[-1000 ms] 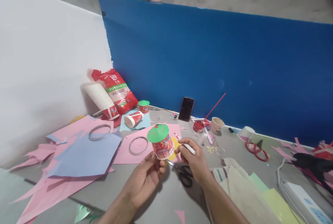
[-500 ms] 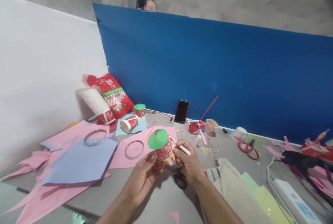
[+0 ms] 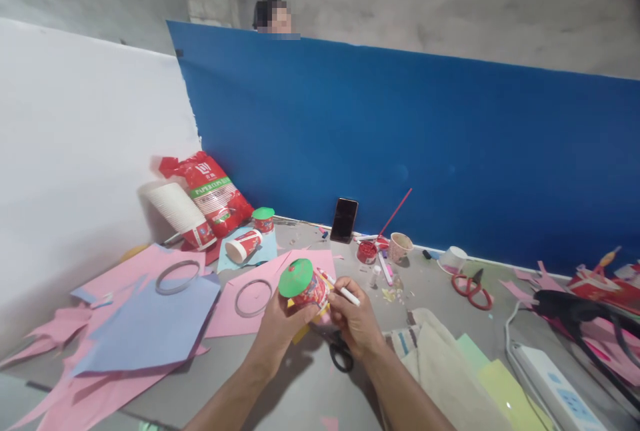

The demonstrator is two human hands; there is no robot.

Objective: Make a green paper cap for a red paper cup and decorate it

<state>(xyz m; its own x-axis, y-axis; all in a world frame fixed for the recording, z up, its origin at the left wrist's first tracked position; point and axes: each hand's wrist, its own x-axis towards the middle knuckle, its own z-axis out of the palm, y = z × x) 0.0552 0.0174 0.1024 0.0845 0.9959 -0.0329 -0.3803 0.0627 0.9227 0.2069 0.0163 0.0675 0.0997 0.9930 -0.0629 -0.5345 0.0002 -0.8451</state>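
My left hand is closed round a red paper cup turned on its side, its mouth covered by a green paper disc with a small red spot. My right hand pinches a white marker pen, tip resting against the cup's side. A yellow paper piece shows under the cup. Black-handled scissors lie on the grey table just below both hands.
Pink and blue paper sheets with two tape rings lie left. A cup stack and red bag stand at the back left, a phone against the blue board, red scissors and a power strip right. A person's head shows behind the board.
Both hands with the cup have dropped lower and closer to the table. The cup has tilted onto its side, and the pen tip has come against it. The camera view has tipped upward.
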